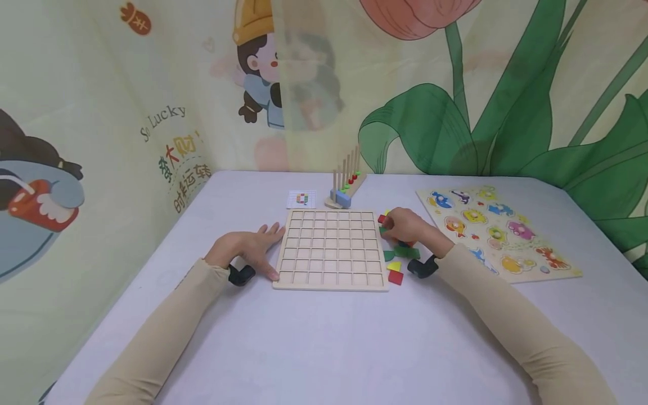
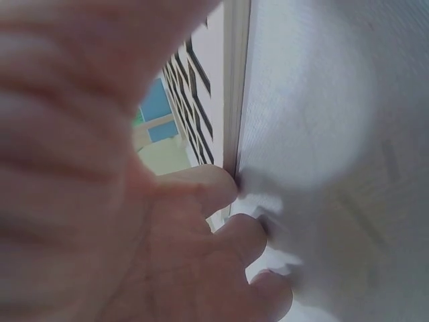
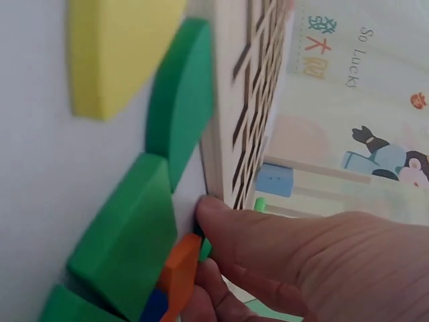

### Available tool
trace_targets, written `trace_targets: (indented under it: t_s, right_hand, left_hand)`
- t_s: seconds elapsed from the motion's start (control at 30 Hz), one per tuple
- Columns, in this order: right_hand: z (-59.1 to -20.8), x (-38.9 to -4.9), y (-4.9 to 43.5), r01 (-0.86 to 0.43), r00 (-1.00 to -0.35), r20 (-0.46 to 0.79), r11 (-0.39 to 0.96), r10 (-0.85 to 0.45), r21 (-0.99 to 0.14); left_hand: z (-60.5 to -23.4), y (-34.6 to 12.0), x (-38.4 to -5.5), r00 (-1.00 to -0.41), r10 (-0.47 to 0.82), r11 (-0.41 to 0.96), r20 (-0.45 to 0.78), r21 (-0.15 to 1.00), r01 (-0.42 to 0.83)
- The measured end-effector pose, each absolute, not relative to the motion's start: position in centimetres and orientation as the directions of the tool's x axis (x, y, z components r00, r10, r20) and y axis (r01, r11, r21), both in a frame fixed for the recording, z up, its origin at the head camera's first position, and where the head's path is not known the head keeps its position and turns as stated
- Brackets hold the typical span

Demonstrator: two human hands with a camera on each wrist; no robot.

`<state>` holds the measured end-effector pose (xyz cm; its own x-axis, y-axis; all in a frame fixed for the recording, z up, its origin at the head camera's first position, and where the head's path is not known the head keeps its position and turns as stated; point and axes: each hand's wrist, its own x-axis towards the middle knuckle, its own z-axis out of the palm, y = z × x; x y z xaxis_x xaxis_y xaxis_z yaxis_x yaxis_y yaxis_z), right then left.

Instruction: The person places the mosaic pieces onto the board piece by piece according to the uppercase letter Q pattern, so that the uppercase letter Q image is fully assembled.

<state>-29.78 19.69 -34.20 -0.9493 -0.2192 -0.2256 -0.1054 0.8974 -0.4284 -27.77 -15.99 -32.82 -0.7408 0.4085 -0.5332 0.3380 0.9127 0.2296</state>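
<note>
A pale wooden grid board (image 1: pixel 334 241) lies flat on the table. My left hand (image 1: pixel 248 248) rests at its left edge, fingers spread, thumb near the lower left corner. In the left wrist view, fingertips (image 2: pixel 218 188) touch the table beside the board's rim. At the board's right edge, my right hand (image 1: pixel 405 225) reaches down among coloured wooden pieces. Its thumb and fingers pinch a small green piece (image 3: pixel 205 249), mostly hidden by them. Close by are an orange piece (image 3: pixel 179 272), a larger green piece (image 3: pixel 127 235), a yellow piece (image 1: pixel 394 266) and a red piece (image 1: pixel 396 277).
Behind the board lie a small pattern card (image 1: pixel 301 199) and a peg stand (image 1: pixel 346 188) with coloured beads and a blue block. To the right is an animal puzzle board (image 1: pixel 498 233), partly behind the right forearm. A printed curtain (image 1: pixel 202 84) hangs at the table's far edge.
</note>
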Motion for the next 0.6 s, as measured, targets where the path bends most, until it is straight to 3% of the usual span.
trace_targets:
  t_s: [0.4,0.6]
  right_hand:
    - [-33.7,-29.8,20.5,-0.127,-0.932,-0.26,0.9,-0.252,-0.417]
    - [-33.0,-29.7,21.3,-0.225,-0.935,-0.171,0.893,-0.31,-0.389]
  left_hand:
    - [-33.0,-15.9,-27.6,-0.749,0.397,0.917,-0.53,0.207,0.34]
    - [-33.2,-15.3,-27.4,-0.749,0.401,0.915,-0.528,0.199,0.35]
